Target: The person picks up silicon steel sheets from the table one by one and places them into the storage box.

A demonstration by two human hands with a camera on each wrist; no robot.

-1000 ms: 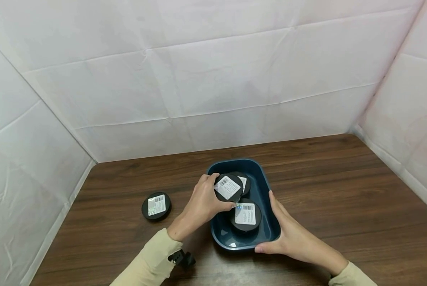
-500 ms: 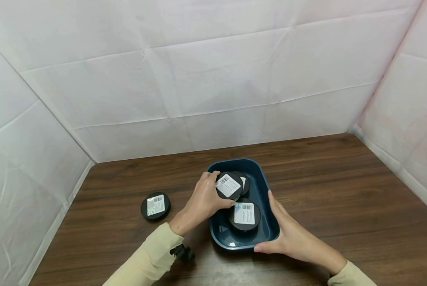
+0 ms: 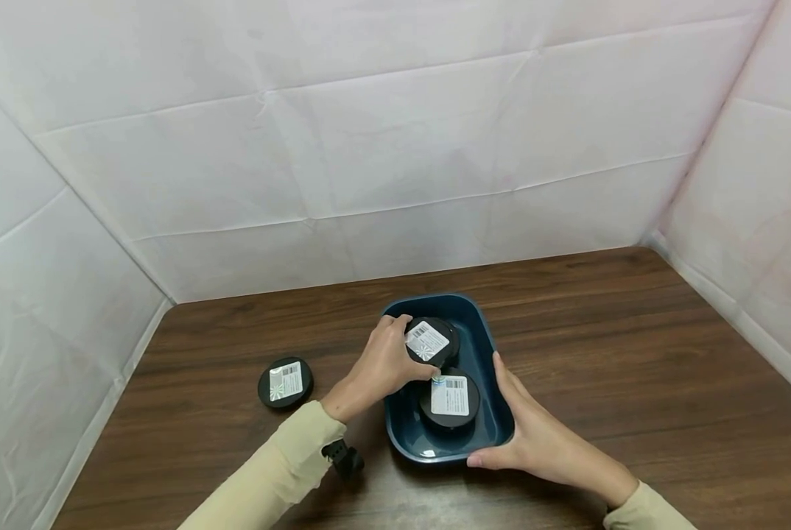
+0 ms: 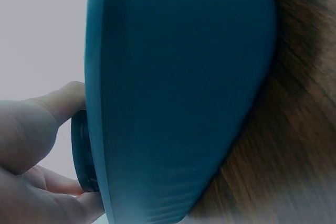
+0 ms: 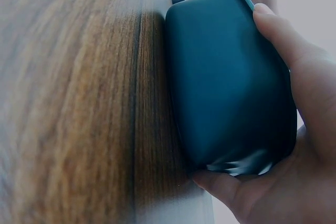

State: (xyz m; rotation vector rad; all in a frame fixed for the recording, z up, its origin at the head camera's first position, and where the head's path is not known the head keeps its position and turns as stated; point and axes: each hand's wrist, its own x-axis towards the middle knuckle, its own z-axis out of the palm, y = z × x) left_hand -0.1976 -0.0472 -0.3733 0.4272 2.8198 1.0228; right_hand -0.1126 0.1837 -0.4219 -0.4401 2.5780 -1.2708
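Note:
My left hand reaches over the near-left rim of a dark blue plastic bin. Between thumb and fingers it grips a flat round black container with a white barcode label on top. That container overlaps another black one, mostly hidden beneath it. In the left wrist view, the gripped container shows just above the bin's rim. Toward the front of the bin lies a further labelled black container. My right hand holds the bin's front right corner, thumb at the front rim and fingers along the right wall.
A single black round container with a shiny label lies on the wooden table, left of the bin. White sheeted walls close off the back and both sides. A black strap device hangs at the left wrist.
The left hand has shifted slightly right with the gripped round container, which now covers nearly all of the one behind it. The right hand stays on the bin's corner.

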